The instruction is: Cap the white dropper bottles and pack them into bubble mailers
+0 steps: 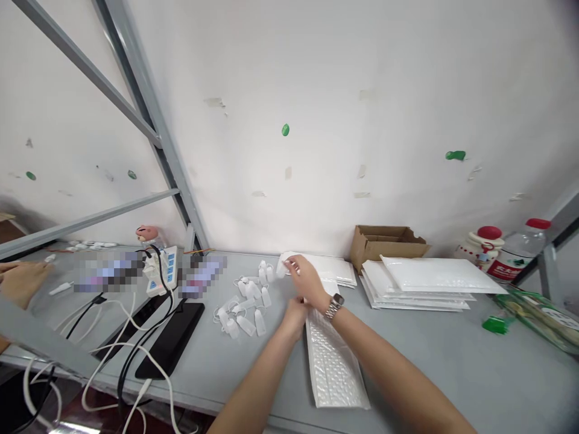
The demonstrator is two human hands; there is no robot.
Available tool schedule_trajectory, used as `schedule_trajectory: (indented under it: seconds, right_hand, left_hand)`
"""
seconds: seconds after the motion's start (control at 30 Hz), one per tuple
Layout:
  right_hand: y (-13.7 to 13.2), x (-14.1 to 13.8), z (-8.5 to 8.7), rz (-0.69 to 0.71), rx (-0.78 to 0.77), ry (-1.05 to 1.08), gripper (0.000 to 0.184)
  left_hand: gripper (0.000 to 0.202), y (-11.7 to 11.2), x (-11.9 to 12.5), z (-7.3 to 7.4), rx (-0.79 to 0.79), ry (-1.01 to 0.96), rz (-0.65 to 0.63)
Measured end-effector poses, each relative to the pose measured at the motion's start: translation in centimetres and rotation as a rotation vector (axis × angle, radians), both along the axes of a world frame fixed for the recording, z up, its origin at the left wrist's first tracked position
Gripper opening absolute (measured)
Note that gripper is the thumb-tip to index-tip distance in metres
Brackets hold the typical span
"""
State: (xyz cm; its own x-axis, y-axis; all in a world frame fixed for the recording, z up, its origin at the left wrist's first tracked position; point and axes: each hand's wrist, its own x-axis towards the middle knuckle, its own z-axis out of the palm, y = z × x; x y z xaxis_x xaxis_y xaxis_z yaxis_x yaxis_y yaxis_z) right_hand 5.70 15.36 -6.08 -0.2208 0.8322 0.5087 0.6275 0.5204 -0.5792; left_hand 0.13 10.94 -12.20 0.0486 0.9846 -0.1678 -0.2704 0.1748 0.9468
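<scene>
Right hand (pixel 311 283) grip: pinching white tag (pixel 281 269). Left hand (pixel 295 316) grip: clasping bubble mailer (pixel 335 364). Slack fingertip hold could drop tag.

Hands (pixel 295 318) (pixel 310 282) close together; forearms (pixel 266 367) (pixel 384 355) apart

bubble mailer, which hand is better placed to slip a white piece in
The right hand, likely: it seems to hold a small white piece, while the left hand grips the edge of the bubble mailer.
</scene>
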Motion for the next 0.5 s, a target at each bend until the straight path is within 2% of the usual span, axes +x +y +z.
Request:
schedule_trajectory:
  seconds: [0.1,0.27,0.33,0.5]
  right_hand:
    - [-1.0,4.7,-0.1,-0.121,0.086,0.234,0.027]
    - [-2.5,11.0,-2.0,-0.155,0.111,0.201,0.029]
    - [-2.8,12.2,-2.5,-0.142,0.045,0.214,0.028]
    - [-2.6,13.7,-3.1,-0.106,-0.295,0.215,0.026]
  left_hand:
    - [0.041,-0.4,-0.1,0.5,-0.044,-0.043,-0.081]
    - [0.047,-1.2,0.0,1.6,-0.015,-0.053,-0.159]
    - [0.045,-1.3,0.0,1.8,0.016,-0.015,-0.195]
    - [0.044,-1.0,0.2,1.8,0.019,0.106,-0.275]
